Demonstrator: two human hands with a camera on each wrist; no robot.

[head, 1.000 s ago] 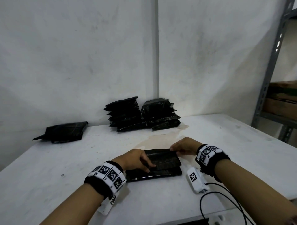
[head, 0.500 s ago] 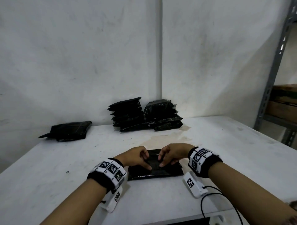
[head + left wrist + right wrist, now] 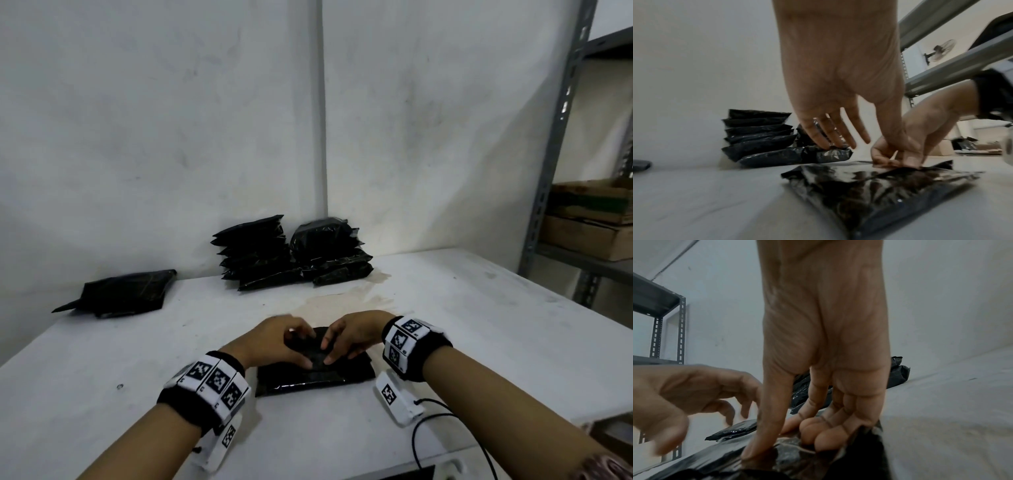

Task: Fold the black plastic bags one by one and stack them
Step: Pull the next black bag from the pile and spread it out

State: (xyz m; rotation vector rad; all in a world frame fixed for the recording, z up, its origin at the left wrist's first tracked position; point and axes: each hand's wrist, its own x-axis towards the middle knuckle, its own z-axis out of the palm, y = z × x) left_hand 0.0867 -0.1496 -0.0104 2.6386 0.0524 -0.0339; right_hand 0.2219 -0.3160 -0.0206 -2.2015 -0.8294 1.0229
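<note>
A partly folded black plastic bag [image 3: 315, 375] lies on the white table [image 3: 479, 325] in front of me. Both hands meet over its middle. My left hand [image 3: 274, 341] has its fingers stretched out and its thumb pressing on the bag [image 3: 879, 194]. My right hand [image 3: 352, 335] pinches a fold of the bag [image 3: 715, 464] between thumb and curled fingers [image 3: 830, 431]. Two stacks of folded bags [image 3: 260, 255] [image 3: 330, 253] stand against the back wall. A flat pile of unfolded bags [image 3: 126, 293] lies at the far left.
A grey metal shelf [image 3: 548, 205] with cardboard boxes [image 3: 589, 226] stands to the right of the table. A black cable [image 3: 438, 428] loops near the front edge under my right wrist. A brownish stain [image 3: 342, 298] marks the table behind the bag.
My right hand slid from the bag's far right edge to its middle and took hold of a fold. My left hand shifted slightly to meet it. The bag stayed in place.
</note>
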